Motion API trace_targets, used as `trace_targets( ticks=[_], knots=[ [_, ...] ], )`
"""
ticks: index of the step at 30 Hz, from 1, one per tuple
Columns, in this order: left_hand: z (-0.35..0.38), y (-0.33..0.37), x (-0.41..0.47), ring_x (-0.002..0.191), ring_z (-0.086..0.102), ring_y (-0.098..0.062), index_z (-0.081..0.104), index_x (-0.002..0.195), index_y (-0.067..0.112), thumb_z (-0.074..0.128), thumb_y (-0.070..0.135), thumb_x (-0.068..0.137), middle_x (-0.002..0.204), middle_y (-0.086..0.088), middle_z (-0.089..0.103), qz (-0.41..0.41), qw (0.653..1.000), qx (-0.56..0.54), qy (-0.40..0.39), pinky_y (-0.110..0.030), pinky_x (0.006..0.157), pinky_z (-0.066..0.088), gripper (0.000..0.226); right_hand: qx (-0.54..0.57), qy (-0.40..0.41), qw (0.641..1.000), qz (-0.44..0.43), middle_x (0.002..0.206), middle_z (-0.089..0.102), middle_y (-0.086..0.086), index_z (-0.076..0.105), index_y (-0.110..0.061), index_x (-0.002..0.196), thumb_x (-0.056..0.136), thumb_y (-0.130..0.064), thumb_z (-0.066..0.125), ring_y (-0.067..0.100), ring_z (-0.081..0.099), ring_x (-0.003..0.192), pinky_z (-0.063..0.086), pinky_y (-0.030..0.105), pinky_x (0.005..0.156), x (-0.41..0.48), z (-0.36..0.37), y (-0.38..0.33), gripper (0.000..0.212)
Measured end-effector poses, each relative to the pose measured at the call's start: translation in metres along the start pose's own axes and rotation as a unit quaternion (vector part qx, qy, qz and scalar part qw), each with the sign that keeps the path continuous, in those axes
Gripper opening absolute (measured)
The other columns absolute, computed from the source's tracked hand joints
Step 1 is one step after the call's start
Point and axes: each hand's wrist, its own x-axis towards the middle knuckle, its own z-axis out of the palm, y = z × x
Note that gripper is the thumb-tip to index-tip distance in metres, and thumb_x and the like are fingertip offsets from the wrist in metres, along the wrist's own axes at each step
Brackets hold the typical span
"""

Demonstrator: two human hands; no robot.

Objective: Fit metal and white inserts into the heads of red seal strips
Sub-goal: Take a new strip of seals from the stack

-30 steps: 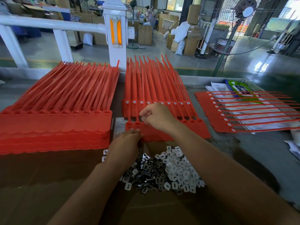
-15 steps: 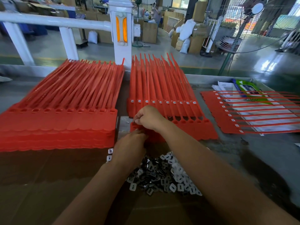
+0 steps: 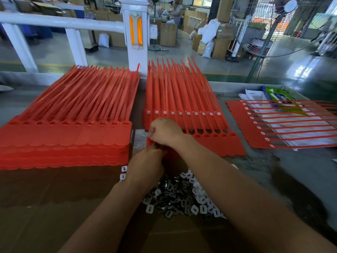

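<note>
Narrow gap between strip stack (image 3: 73,136) and seal strips (image 3: 228,143), insert pile (image 3: 182,196) near, right hand (image 3: 164,132) curled, pinching their left-end head, left hand (image 3: 145,165) touching it, grip hidden

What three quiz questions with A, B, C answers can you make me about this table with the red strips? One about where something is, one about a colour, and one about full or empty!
1. Where does the pile of inserts lie?
A. On the white railing.
B. Close to the person, between the forearms.
C. On the papers at the right.

2. What colour are the seal strips?
A. Blue.
B. Green.
C. Red.

3. How are the head holes on top of the left stack?
A. Empty.
B. Filled with white inserts.
C. Taped over.

Answers:
1 B, the pile shows between the two forearms, nearer than the strips.
2 C, every strip in view is red.
3 A, its top row shows open holes with no white in them.
</note>
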Motion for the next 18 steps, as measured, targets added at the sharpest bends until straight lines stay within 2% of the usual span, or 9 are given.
trace_targets(
  ticks=[4,7,13,16,18],
  knots=[
    [0.0,0.0,0.0,0.106,0.054,-0.019,0.057,0.122,0.021,0.043,0.006,0.086,0.123,0.001,0.055,-0.002,1.0,-0.003,-0.001,-0.033,0.082,0.047,0.041,0.047,0.029,0.998,0.014,0.107,0.064,0.005,0.065,-0.013,0.096,0.083,-0.014,0.064,0.021,0.058,0.1,0.044,0.029,0.079,-0.001,-0.001,0.003,0.013],
    [0.0,0.0,0.0,0.106,0.054,-0.019,0.058,0.121,0.02,0.045,0.007,0.085,0.123,0.0,0.056,-0.004,1.0,-0.006,-0.003,-0.032,0.082,0.046,0.04,0.062,0.032,0.997,0.026,0.102,0.067,0.005,0.069,-0.012,0.092,0.082,-0.011,0.062,0.02,0.06,0.096,0.042,0.027,0.072,0.001,0.0,0.004,0.012],
    [0.001,-0.002,0.0,0.113,0.052,-0.019,0.059,0.121,0.019,0.048,0.007,0.082,0.128,0.002,0.054,-0.001,1.0,-0.008,-0.001,-0.034,0.088,0.045,0.042,0.114,-0.01,0.993,0.031,0.102,0.069,0.001,0.071,-0.015,0.089,0.08,-0.011,0.068,0.013,0.06,0.093,0.041,0.022,0.075,0.006,-0.001,0.01,0.011],
    [0.001,-0.002,0.0,0.114,0.051,-0.02,0.06,0.119,0.017,0.048,0.006,0.081,0.128,0.001,0.054,0.0,1.0,-0.009,-0.001,-0.037,0.09,0.045,0.041,0.14,-0.021,0.99,0.026,0.104,0.068,0.002,0.071,-0.014,0.093,0.082,-0.011,0.066,0.013,0.059,0.095,0.043,0.023,0.081,0.004,-0.003,0.014,0.013],
    [0.0,-0.002,0.0,0.114,0.052,-0.02,0.061,0.118,0.017,0.047,0.005,0.08,0.127,0.001,0.055,0.002,1.0,-0.01,0.0,-0.037,0.09,0.045,0.041,0.168,-0.017,0.986,0.011,0.097,0.068,0.001,0.071,-0.011,0.095,0.084,-0.009,0.063,0.011,0.059,0.089,0.043,0.022,0.079,-0.002,-0.007,0.016,0.015]
  ],
)
